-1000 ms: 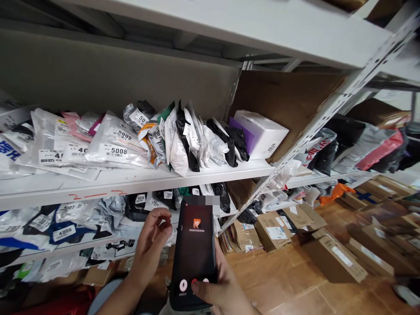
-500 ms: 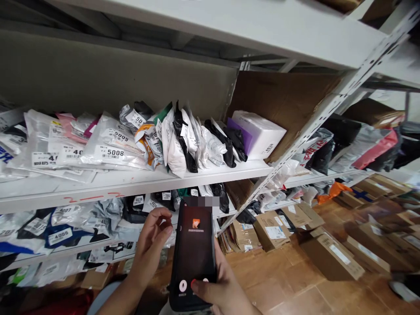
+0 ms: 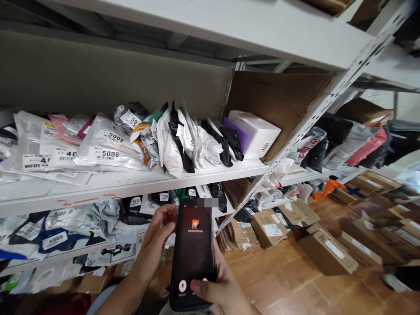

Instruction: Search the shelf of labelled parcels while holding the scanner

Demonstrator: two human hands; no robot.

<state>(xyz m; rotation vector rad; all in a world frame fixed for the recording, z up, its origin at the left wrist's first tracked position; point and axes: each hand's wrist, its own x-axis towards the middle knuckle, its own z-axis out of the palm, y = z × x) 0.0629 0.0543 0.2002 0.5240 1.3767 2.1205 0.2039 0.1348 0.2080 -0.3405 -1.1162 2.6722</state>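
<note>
A black smartphone (image 3: 193, 253) stands upright low in the middle of the view, its dark screen showing an orange icon and round buttons at the bottom. My right hand (image 3: 223, 291) holds it from below and behind, with the thumb resting on the lower part of the screen. My left hand (image 3: 157, 240) sits against the phone's left edge, fingers curled and touching its upper side. Behind the phone is a white metal shelf (image 3: 131, 183) packed with numbered parcel bags.
Plastic mailers with labels such as 5008 (image 3: 108, 151) lie on the shelf, and a white box (image 3: 254, 133) stands at its right end. A lower shelf holds more bags (image 3: 52, 227). Several cardboard cartons (image 3: 324, 251) cover the wooden floor at right.
My left hand has moved right and closed in on the phone's left edge. The view has drifted slightly, so the shelves sit a little further left.
</note>
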